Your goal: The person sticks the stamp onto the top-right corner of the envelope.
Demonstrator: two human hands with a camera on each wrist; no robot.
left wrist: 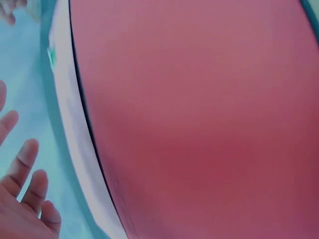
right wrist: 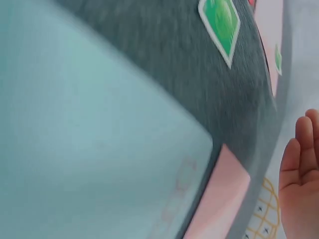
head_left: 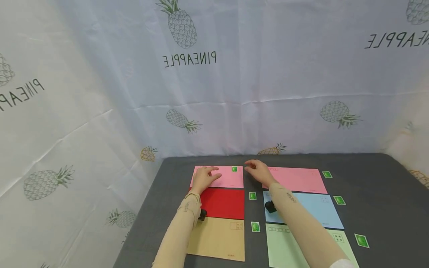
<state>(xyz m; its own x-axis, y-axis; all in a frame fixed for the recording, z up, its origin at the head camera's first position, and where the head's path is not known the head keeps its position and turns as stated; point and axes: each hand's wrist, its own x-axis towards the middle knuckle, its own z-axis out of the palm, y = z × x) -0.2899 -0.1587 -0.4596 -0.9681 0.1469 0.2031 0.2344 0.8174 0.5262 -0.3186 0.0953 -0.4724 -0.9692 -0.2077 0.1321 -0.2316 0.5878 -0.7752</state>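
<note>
My left hand (head_left: 204, 179) is over the left part of a pink envelope (head_left: 229, 181), its fingers loosely spread and holding nothing. A green stamp (head_left: 234, 169) lies at that envelope's upper right corner. Near the upper left corner of a second pink envelope (head_left: 298, 178) is my right hand (head_left: 259, 173), with nothing in its fingers. The left wrist view is mostly filled by a red envelope (left wrist: 199, 99). In the right wrist view a light blue envelope (right wrist: 89, 129) fills the left side, and the right hand's fingers (right wrist: 304, 132) look straight.
Below the left pink envelope lie the red envelope (head_left: 224, 203) and a tan one (head_left: 218, 238). The blue envelope (head_left: 311, 208) and a green one (head_left: 278, 245) form the right column. Loose green stamps lie between the columns (head_left: 253, 196) and along the right (head_left: 339, 200). A pineapple-print curtain (head_left: 234, 126) stands behind the dark table.
</note>
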